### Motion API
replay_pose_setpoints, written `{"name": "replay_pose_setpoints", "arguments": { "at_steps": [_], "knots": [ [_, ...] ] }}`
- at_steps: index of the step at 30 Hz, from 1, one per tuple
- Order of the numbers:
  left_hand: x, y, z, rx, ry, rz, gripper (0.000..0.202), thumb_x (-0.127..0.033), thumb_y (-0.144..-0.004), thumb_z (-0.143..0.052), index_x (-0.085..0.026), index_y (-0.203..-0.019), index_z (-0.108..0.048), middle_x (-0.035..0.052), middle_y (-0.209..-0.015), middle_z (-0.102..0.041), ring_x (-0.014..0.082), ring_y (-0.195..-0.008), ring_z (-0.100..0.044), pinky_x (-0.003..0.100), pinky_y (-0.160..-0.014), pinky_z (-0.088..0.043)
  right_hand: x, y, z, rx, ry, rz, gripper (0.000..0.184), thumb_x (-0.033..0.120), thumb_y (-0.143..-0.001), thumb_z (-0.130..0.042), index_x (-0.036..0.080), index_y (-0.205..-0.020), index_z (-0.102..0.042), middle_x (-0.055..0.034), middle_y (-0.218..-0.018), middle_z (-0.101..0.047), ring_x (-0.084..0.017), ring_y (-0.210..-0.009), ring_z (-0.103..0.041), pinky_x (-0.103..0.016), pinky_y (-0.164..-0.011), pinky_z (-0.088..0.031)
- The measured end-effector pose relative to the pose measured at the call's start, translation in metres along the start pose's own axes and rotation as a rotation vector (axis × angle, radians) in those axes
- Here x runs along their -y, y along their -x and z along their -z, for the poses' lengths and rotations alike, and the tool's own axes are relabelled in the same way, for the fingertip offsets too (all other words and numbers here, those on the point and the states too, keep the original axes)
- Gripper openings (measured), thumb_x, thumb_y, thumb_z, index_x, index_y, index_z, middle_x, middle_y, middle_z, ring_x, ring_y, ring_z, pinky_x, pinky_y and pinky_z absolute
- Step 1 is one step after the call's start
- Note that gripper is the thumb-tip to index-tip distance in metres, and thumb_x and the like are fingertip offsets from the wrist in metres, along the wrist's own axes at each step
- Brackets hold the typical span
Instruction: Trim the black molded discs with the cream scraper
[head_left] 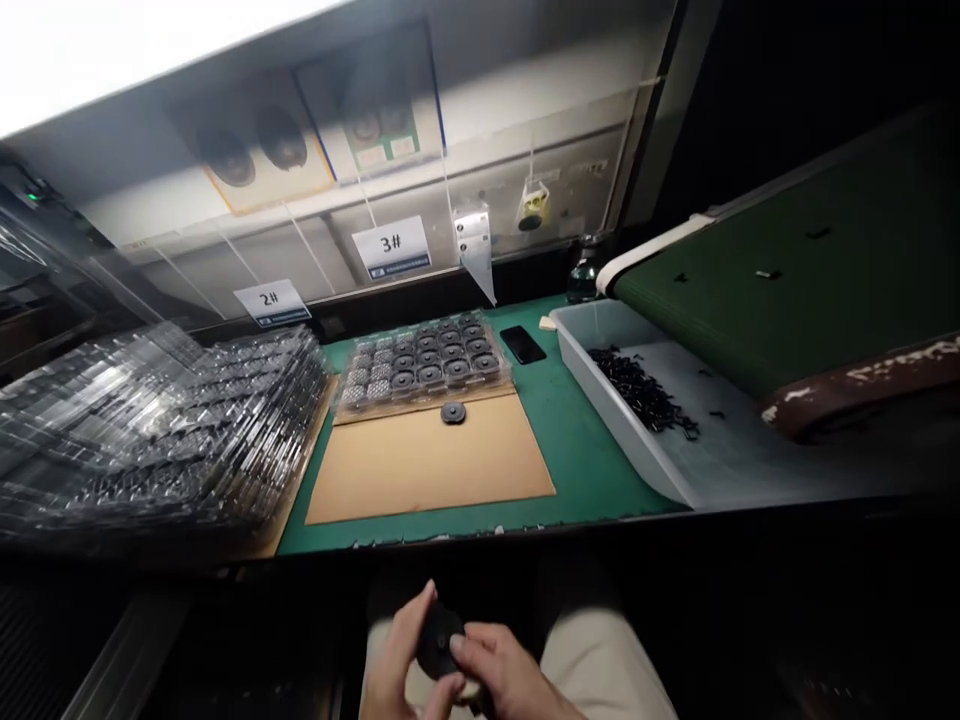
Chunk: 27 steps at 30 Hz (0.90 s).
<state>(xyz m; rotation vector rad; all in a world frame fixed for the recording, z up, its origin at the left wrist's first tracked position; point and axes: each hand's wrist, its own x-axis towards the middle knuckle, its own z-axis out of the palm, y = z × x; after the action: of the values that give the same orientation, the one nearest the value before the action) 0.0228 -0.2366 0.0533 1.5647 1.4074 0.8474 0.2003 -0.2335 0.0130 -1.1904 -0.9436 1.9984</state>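
Note:
Between my two hands, low over my lap, is a flat round black plastic part with a small hole near its middle. My left hand grips it by the edge, thumb and fingers on opposite sides. My right hand presses its thumb on the face of the part, its other fingers curled beneath. Something pale shows under the right fingers, too small to name. A similar black part lies alone on the brown cardboard sheet, beyond my hands.
A clear tray, partly filled with black parts, sits at the cardboard's back. Stacked clear trays stand left. A black phone lies on the green table. Right are a bin of small black pieces and a green conveyor belt.

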Motion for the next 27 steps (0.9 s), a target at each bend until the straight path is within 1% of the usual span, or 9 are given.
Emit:
{"name": "replay_pose_setpoints", "arguments": {
  "at_steps": [3, 5, 9, 12, 14, 17, 20, 22, 27],
  "knots": [
    [-0.021, -0.003, 0.006, 0.140, 0.308, 0.158, 0.073, -0.045, -0.084, -0.082, -0.031, -0.151, -0.058, 0.0141, -0.150, -0.061, 0.0362, -0.139, -0.059, 0.049, -0.120, -0.047, 0.016, 0.018, -0.002, 0.064, -0.195, -0.088, 0.062, 0.079, -0.076, -0.067, 0.020, -0.085, -0.052, 0.0052, -0.060, -0.046, -0.006, -0.043, -0.025, -0.023, -0.044, -0.017],
    [-0.033, -0.006, 0.008, 0.214, 0.510, 0.236, 0.069, -0.043, -0.086, -0.082, -0.029, -0.150, -0.059, 0.0159, -0.150, -0.061, 0.0369, -0.139, -0.058, 0.050, -0.119, -0.048, 0.029, 0.031, -0.004, 0.073, -0.304, -0.116, 0.055, 0.070, -0.080, -0.069, 0.020, -0.089, -0.051, 0.0073, -0.061, -0.043, -0.005, -0.044, -0.023, -0.022, -0.044, -0.017],
    [-0.051, -0.005, 0.005, 0.199, 0.796, 0.246, 0.070, -0.041, -0.083, -0.086, -0.026, -0.147, -0.061, 0.0183, -0.152, -0.059, 0.0395, -0.141, -0.055, 0.051, -0.117, -0.049, 0.050, 0.049, -0.013, 0.098, -0.465, -0.153, 0.047, 0.059, -0.082, -0.072, 0.021, -0.089, -0.046, 0.0090, -0.063, -0.038, -0.005, -0.048, -0.022, -0.021, -0.048, -0.018],
    [-0.063, 0.000, 0.002, 0.139, 0.859, 0.334, 0.067, -0.036, -0.084, -0.086, -0.025, -0.145, -0.061, 0.0185, -0.148, -0.062, 0.0373, -0.138, -0.059, 0.048, -0.115, -0.051, 0.056, 0.054, -0.018, 0.116, -0.504, -0.156, 0.046, 0.059, -0.085, -0.070, 0.021, -0.089, -0.046, 0.0096, -0.062, -0.035, -0.005, -0.048, -0.021, -0.021, -0.048, -0.018],
    [-0.070, 0.003, 0.003, 0.068, 0.862, 0.390, 0.064, -0.033, -0.085, -0.085, -0.024, -0.144, -0.062, 0.0175, -0.146, -0.064, 0.0352, -0.136, -0.061, 0.046, -0.115, -0.052, 0.057, 0.053, -0.017, 0.092, -0.470, -0.113, 0.047, 0.061, -0.086, -0.070, 0.019, -0.089, -0.051, 0.0086, -0.063, -0.038, -0.005, -0.048, -0.022, -0.021, -0.047, -0.019],
    [-0.079, 0.006, 0.008, -0.054, 0.885, 0.377, 0.059, -0.033, -0.087, -0.083, -0.024, -0.142, -0.062, 0.0157, -0.148, -0.063, 0.0339, -0.137, -0.060, 0.046, -0.118, -0.050, 0.058, 0.047, -0.007, -0.035, -0.370, 0.023, 0.050, 0.060, -0.085, -0.077, 0.014, -0.095, -0.061, 0.0046, -0.070, -0.049, -0.005, -0.053, -0.032, -0.020, -0.047, -0.021],
    [-0.084, 0.009, 0.016, -0.117, 0.884, 0.336, 0.053, -0.037, -0.092, -0.078, -0.024, -0.141, -0.063, 0.0151, -0.150, -0.061, 0.0337, -0.139, -0.059, 0.048, -0.121, -0.046, 0.064, 0.042, 0.007, -0.220, -0.216, 0.199, 0.059, 0.053, -0.088, -0.079, 0.018, -0.129, -0.057, 0.0059, -0.076, -0.055, -0.006, -0.055, -0.040, -0.019, -0.049, -0.028],
    [-0.087, 0.011, 0.020, -0.129, 0.868, 0.315, 0.052, -0.039, -0.094, -0.075, -0.025, -0.142, -0.062, 0.0144, -0.152, -0.060, 0.0339, -0.141, -0.057, 0.049, -0.122, -0.046, 0.073, 0.044, 0.014, -0.293, -0.072, 0.305, 0.063, 0.051, -0.093, -0.075, 0.020, -0.141, -0.050, 0.0055, -0.078, -0.057, -0.008, -0.055, -0.046, -0.021, -0.051, -0.036],
    [-0.095, 0.016, 0.023, -0.130, 0.854, 0.287, 0.054, -0.039, -0.090, -0.080, -0.027, -0.140, -0.064, 0.0128, -0.152, -0.060, 0.0355, -0.141, -0.056, 0.050, -0.122, -0.046, 0.109, 0.065, 0.006, -0.160, 0.183, 0.389, 0.031, 0.046, -0.100, -0.066, 0.016, -0.108, -0.068, 0.0001, -0.084, -0.061, -0.010, -0.067, -0.052, -0.023, -0.060, -0.044]
  ]
}}
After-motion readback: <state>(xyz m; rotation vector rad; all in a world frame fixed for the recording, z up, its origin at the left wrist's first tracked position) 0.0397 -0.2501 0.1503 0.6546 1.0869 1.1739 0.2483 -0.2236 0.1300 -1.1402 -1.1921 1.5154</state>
